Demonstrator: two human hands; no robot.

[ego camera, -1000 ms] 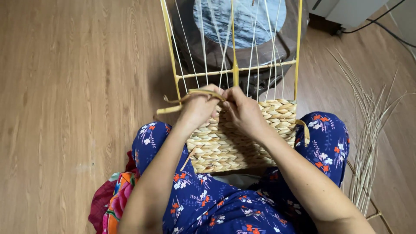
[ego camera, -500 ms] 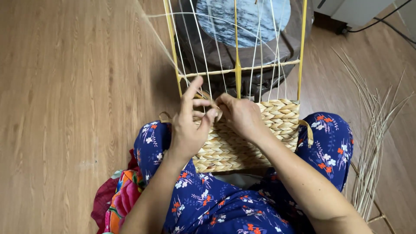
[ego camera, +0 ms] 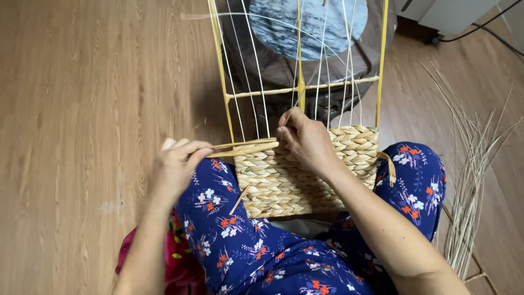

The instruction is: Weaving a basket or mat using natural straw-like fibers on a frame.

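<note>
Left hand (ego camera: 177,164): closed in a pinch grip on the straw strand (ego camera: 245,147), pulled out leftward.
Right hand (ego camera: 307,141): fingers pressed closed at the strand's inner end, on the woven panel (ego camera: 284,180).

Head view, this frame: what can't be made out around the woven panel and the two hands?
- Right hand: fingertips hidden among the white strings at the weave's top edge.
- Woven panel: lower edge covered by the right forearm and the lap.
- Yellow frame: top cut off by the upper edge.
- Left hand: pinches a flat strand; the palm faces away.
- Loose straw pile: runs off the right edge.
</note>
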